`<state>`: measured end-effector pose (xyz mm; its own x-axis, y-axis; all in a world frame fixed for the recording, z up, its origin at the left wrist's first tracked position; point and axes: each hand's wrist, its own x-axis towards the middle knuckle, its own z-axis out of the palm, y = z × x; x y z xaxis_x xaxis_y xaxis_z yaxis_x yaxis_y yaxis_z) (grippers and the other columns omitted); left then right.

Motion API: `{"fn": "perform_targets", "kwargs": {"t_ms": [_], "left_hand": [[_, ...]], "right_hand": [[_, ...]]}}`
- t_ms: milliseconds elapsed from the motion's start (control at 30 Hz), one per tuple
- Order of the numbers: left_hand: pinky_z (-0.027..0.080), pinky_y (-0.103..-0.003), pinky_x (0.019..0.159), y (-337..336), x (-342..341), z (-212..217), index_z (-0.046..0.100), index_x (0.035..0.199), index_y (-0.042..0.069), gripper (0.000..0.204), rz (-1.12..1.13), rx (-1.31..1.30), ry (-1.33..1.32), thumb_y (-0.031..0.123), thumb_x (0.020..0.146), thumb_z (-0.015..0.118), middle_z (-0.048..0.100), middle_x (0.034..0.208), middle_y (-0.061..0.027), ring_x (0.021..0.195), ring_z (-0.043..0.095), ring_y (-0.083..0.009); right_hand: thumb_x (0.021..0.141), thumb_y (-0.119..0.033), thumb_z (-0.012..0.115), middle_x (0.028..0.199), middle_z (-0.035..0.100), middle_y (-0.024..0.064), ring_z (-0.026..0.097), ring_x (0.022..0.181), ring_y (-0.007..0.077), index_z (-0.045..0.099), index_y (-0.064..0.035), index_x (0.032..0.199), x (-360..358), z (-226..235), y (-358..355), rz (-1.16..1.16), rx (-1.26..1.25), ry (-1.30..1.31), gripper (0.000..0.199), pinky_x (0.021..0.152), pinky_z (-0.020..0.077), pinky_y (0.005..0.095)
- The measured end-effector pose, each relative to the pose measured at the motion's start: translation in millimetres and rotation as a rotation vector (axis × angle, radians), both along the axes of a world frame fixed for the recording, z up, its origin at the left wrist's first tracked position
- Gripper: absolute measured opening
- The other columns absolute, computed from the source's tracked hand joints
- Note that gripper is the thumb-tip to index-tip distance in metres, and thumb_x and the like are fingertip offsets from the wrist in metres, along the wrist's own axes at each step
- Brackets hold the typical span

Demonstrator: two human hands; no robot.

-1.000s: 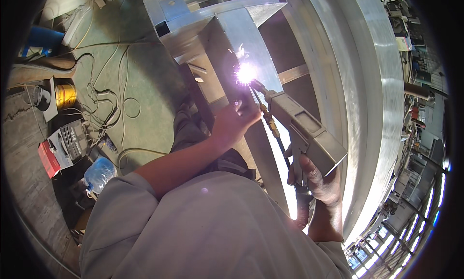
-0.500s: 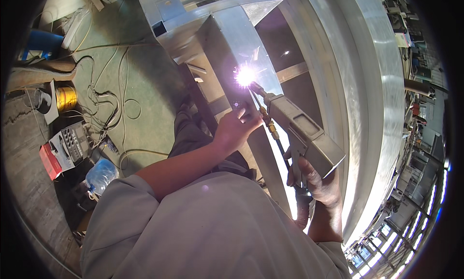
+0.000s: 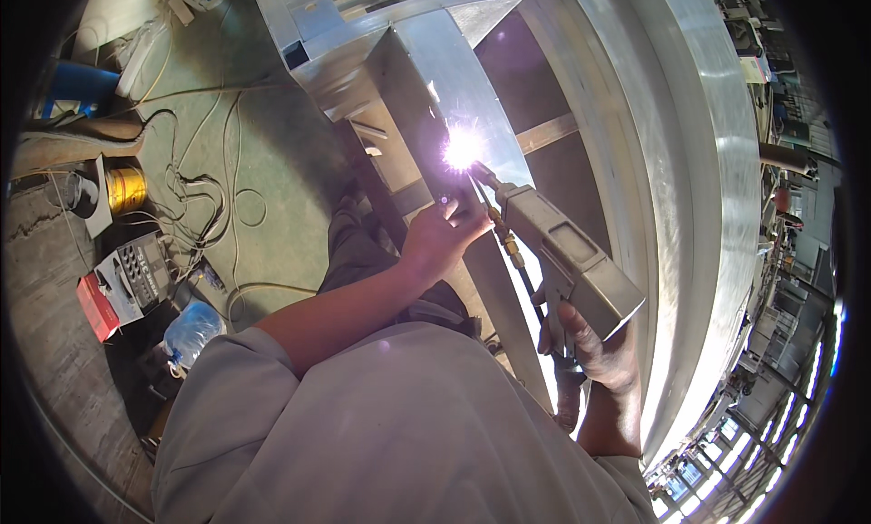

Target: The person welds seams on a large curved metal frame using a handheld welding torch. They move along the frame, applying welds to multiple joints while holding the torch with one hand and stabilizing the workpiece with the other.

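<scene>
Against the upright metal post [image 3: 472,97], a bright white-violet arc [image 3: 463,148] burned, throwing small sparks over the shiny face of the post. Just below and to the right of that arc ran the thin nozzle of a handheld welding gun [image 3: 570,263], a boxy grey-brown body angled down toward the person's right side. The right hand [image 3: 592,350] gripped the gun's handle from underneath, its fingers wrapped tightly around the grip, well below the arc. The left hand [image 3: 440,238] sat just below and left of the arc, beside the nozzle; its fingers [image 3: 454,211] were curled and pressed together near the nozzle's brass fitting, though whether they pinched the nozzle or a wire could not be told through the glare. The bare left forearm rose from a grey sleeve [image 3: 272,388] toward the post.

Right of the post curved a broad polished steel wall [image 3: 689,161], with a flat crossbar [image 3: 544,132] joining the two. Left of the post, well apart from it, lay the green floor [image 3: 263,116] strewn with looping black cables [image 3: 209,197]. Farther left of the post stood a small welding machine [image 3: 136,274] with a red box beside it, a brass-coloured wire spool [image 3: 125,190], and a crumpled blue plastic bag [image 3: 192,329].
</scene>
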<state>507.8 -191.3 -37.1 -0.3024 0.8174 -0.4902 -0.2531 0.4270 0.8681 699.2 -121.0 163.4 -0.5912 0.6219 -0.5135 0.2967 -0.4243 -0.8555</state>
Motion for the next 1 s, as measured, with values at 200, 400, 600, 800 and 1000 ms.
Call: {"fn": "perform_targets", "kwargs": {"t_ms": [200, 400, 600, 800, 1000], "left_hand": [[0.055, -0.039, 0.103, -0.7, 6.5, -26.9, 0.065, 0.138, -0.008, 0.075, 0.022, 0.005, -0.050, 0.051, 0.095, 0.077, 0.073, 0.131, -0.0256, 0.125, 0.073, -0.0323], [0.056, -0.039, 0.095, 0.9, 4.7, -10.2, 0.072, 0.125, -0.003, 0.063, 0.054, 0.064, -0.062, 0.052, 0.095, 0.077, 0.079, 0.117, -0.0207, 0.109, 0.078, -0.0278], [0.056, -0.040, 0.096, 0.4, 8.8, -20.8, 0.070, 0.124, -0.001, 0.059, 0.028, 0.005, 0.004, 0.052, 0.097, 0.074, 0.078, 0.119, -0.0195, 0.112, 0.076, -0.0290], [0.054, -0.042, 0.103, -11.0, 20.7, -17.3, 0.052, 0.144, -0.006, 0.076, -0.181, 0.009, -0.114, 0.053, 0.099, 0.070, 0.071, 0.134, -0.0247, 0.125, 0.071, -0.0336], [0.054, -0.043, 0.104, -19.2, 46.7, -35.4, 0.055, 0.143, -0.006, 0.073, -0.257, -0.019, -0.075, 0.049, 0.098, 0.071, 0.072, 0.129, -0.0266, 0.126, 0.070, -0.0372]], "right_hand": [[0.104, -0.009, 0.074, 0.117, 0.075, 0.0187, 0.075, 0.079, 0.0206, 0.054, 0.0052, 0.145, 2.0, 2.5, -3.4, 0.003, 0.012, -0.031, 0.048, 0.066, 0.0642, 0.0337], [0.100, -0.023, 0.080, 0.110, 0.074, 0.0189, 0.074, 0.071, 0.0199, 0.056, 0.0046, 0.142, 3.7, 1.9, -9.6, -0.032, 0.036, -0.091, 0.055, 0.058, 0.0611, 0.0313], [0.099, -0.031, 0.083, 0.108, 0.073, 0.0196, 0.073, 0.068, 0.0197, 0.055, 0.0040, 0.144, 8.5, 2.0, -14.0, -0.037, 0.041, -0.112, 0.064, 0.055, 0.0599, 0.0299], [0.098, -0.033, 0.084, 0.108, 0.073, 0.0193, 0.073, 0.069, 0.0194, 0.054, 0.0037, 0.145, 11.0, 2.8, -16.7, -0.045, 0.035, -0.127, 0.067, 0.056, 0.0596, 0.0295], [0.097, -0.035, 0.084, 0.108, 0.073, 0.0182, 0.073, 0.067, 0.0192, 0.054, 0.0036, 0.145, 15.9, 2.0, -21.6, -0.057, 0.029, -0.120, 0.068, 0.055, 0.0578, 0.0289]]}}
